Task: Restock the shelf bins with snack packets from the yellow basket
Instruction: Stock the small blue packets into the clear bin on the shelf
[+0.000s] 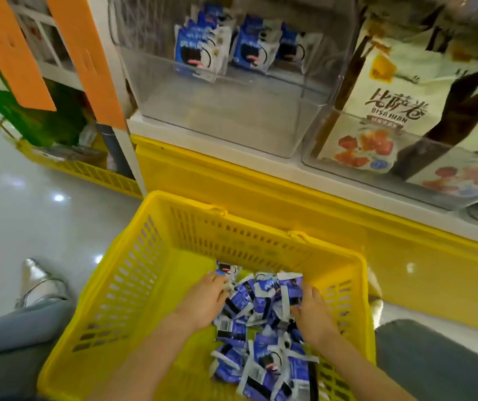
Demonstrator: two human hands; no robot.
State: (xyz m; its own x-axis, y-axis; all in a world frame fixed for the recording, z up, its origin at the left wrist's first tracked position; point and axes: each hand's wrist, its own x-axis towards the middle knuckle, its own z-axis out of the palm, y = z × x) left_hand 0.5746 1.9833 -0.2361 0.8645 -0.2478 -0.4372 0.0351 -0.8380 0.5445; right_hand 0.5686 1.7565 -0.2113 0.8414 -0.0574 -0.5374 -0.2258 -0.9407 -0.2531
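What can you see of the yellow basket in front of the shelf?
The yellow basket looks like moulded plastic. It is rectangular and open-topped, with rows of slots in its walls and a thick, smooth rim. It stands upright close before the yellow shelf base. A loose heap of blue-and-white snack packets lies inside, piled toward its right side. The left hand and the right hand reach in from the near side and grip packets at the far end of the heap.
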